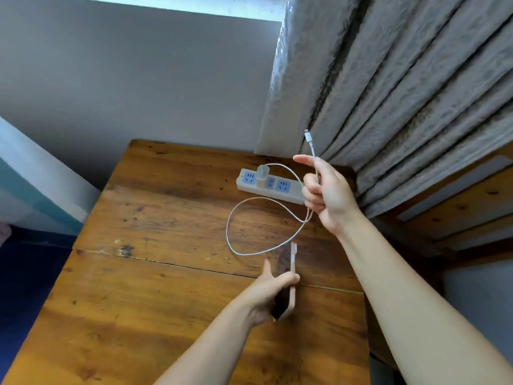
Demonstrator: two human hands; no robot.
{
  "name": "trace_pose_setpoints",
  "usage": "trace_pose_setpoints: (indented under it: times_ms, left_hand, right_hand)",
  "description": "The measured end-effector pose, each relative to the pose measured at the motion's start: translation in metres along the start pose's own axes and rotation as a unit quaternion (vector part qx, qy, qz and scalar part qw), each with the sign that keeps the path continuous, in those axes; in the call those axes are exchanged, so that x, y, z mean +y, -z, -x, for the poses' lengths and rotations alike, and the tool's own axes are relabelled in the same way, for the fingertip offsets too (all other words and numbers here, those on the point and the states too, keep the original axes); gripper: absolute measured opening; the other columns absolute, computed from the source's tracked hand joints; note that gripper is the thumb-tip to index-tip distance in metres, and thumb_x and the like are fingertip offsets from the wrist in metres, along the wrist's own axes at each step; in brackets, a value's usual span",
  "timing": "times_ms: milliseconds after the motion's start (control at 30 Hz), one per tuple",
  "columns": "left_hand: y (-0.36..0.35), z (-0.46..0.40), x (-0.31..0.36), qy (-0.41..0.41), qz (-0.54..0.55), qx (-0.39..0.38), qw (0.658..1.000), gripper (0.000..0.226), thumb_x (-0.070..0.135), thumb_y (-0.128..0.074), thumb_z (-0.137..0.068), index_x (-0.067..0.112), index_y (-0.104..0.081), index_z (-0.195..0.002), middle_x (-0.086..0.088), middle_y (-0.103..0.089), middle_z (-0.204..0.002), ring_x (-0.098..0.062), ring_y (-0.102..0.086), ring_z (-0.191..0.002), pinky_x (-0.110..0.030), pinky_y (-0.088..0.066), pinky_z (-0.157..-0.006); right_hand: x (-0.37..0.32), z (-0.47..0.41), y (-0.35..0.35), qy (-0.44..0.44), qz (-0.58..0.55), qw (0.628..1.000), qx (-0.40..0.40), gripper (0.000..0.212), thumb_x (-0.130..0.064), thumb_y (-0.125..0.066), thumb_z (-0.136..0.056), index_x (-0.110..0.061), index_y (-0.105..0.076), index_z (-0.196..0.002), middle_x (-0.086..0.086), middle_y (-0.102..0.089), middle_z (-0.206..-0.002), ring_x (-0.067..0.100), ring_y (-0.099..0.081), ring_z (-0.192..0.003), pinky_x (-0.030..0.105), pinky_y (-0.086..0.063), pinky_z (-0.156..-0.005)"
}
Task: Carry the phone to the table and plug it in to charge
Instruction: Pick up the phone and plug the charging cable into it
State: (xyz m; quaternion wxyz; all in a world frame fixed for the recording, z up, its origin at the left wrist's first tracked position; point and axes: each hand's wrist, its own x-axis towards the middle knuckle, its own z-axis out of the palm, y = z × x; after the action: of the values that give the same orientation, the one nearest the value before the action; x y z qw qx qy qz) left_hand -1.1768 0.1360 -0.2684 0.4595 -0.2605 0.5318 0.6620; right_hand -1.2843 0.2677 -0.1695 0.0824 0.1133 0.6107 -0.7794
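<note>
No readable text, brand, number or sign anywhere. Only unlettered blue socket faces and a small red dot on the white power strip, just left of the cable-pinching right hand.

Power strip at table's far edge; cable before it.

- Grey curtain hangs in folds at the upper right, reaching down behind the far right corner
- Plain grey wall fills the upper left
- Pale window sill runs along the top edge
- Wooden frame with pale slats stands at the right, below the curtain
- Dark blue floor at the lower left
</note>
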Motion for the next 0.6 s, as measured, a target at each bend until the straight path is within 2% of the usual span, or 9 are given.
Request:
trace_pose_setpoints:
  times_ms: [67,133,167,200,233,300,367,467,600]
  left_hand:
    - [0.027,0.019,0.005,0.006,-0.037,-0.096,0.995,0.106,0.021,-0.073,-0.075,0.032,0.004,-0.147,-0.018,-0.029,-0.15,-0.031,-0.045,-0.126,-0.048,-0.026,-0.114]
    - [0.052,0.035,0.009,-0.001,-0.078,-0.152,0.985,0.097,0.025,-0.075,-0.07,0.026,-0.014,-0.147,-0.014,-0.038,-0.145,-0.02,-0.057,-0.112,-0.045,-0.033,-0.109]
    - [0.062,0.041,0.01,-0.016,-0.086,-0.181,0.98,0.081,0.028,-0.074,-0.072,0.021,-0.031,-0.14,-0.006,-0.054,-0.131,-0.012,-0.062,-0.099,-0.038,-0.044,-0.1]
    - [0.071,0.046,0.011,-0.039,-0.088,-0.197,0.976,0.059,0.032,-0.071,-0.076,0.016,-0.045,-0.126,0.002,-0.066,-0.107,-0.007,-0.064,-0.085,-0.027,-0.052,-0.085]
    - [0.081,0.049,0.01,-0.06,-0.075,-0.192,0.977,0.043,0.035,-0.068,-0.081,0.012,-0.05,-0.113,0.006,-0.066,-0.086,-0.005,-0.062,-0.073,-0.021,-0.052,-0.071]
    - [0.097,0.05,0.011,-0.092,-0.016,-0.151,0.984,0.038,0.039,-0.063,-0.082,0.009,-0.052,-0.101,0.004,-0.057,-0.071,-0.006,-0.055,-0.062,-0.018,-0.047,-0.059]
    - [0.112,0.052,0.015,-0.128,0.068,-0.132,0.981,0.036,0.043,-0.072,-0.074,0.012,-0.062,-0.09,0.002,-0.06,-0.07,-0.008,-0.057,-0.061,-0.019,-0.048,-0.056]
    - [0.135,0.052,0.026,-0.182,0.16,-0.111,0.964,0.027,0.038,-0.083,-0.063,0.018,-0.074,-0.079,-0.002,-0.07,-0.071,-0.014,-0.067,-0.065,-0.026,-0.056,-0.058]
    - [0.148,0.052,0.045,-0.195,0.238,-0.08,0.948,0.03,0.025,-0.074,-0.07,0.01,-0.068,-0.095,-0.005,-0.075,-0.081,-0.017,-0.07,-0.073,-0.032,-0.058,-0.062]
  right_hand:
    - [0.003,0.0,-0.009,0.022,0.06,0.998,0.004,0.032,-0.031,-0.033,-0.1,-0.027,-0.064,-0.104,-0.01,-0.031,-0.04,0.002,-0.023,-0.035,0.015,-0.023,-0.032]
    - [0.008,0.001,-0.019,0.031,0.108,0.994,-0.005,0.031,-0.029,-0.034,-0.101,-0.028,-0.064,-0.105,-0.009,-0.035,-0.043,0.004,-0.027,-0.038,0.013,-0.028,-0.034]
    - [0.012,0.002,-0.024,0.023,0.114,0.993,-0.014,0.031,-0.027,-0.034,-0.101,-0.026,-0.064,-0.109,-0.009,-0.038,-0.046,0.004,-0.029,-0.041,0.013,-0.028,-0.036]
    - [0.016,0.002,-0.029,0.007,0.108,0.994,-0.021,0.032,-0.025,-0.034,-0.101,-0.023,-0.063,-0.114,-0.009,-0.042,-0.05,0.005,-0.031,-0.043,0.014,-0.028,-0.036]
    - [0.02,0.003,-0.037,-0.011,0.1,0.995,-0.024,0.033,-0.022,-0.034,-0.101,-0.018,-0.059,-0.121,-0.008,-0.046,-0.053,0.005,-0.034,-0.044,0.015,-0.027,-0.036]
    - [0.026,0.004,-0.045,-0.041,0.085,0.995,-0.017,0.035,-0.014,-0.032,-0.099,-0.014,-0.052,-0.129,-0.005,-0.054,-0.056,0.005,-0.038,-0.043,0.015,-0.027,-0.035]
    - [0.031,0.006,-0.05,-0.062,0.082,0.994,-0.021,0.039,-0.008,-0.031,-0.096,-0.014,-0.05,-0.129,-0.002,-0.058,-0.055,0.006,-0.04,-0.04,0.015,-0.028,-0.032]
    - [0.038,0.01,-0.058,-0.085,0.144,0.985,-0.041,0.041,-0.007,-0.027,-0.092,-0.017,-0.051,-0.124,-0.002,-0.058,-0.053,0.007,-0.04,-0.039,0.015,-0.028,-0.031]
    - [0.046,0.023,-0.061,-0.084,0.226,0.967,-0.078,0.035,-0.008,-0.03,-0.089,-0.019,-0.059,-0.105,-0.007,-0.046,-0.052,0.005,-0.034,-0.041,0.016,-0.027,-0.035]
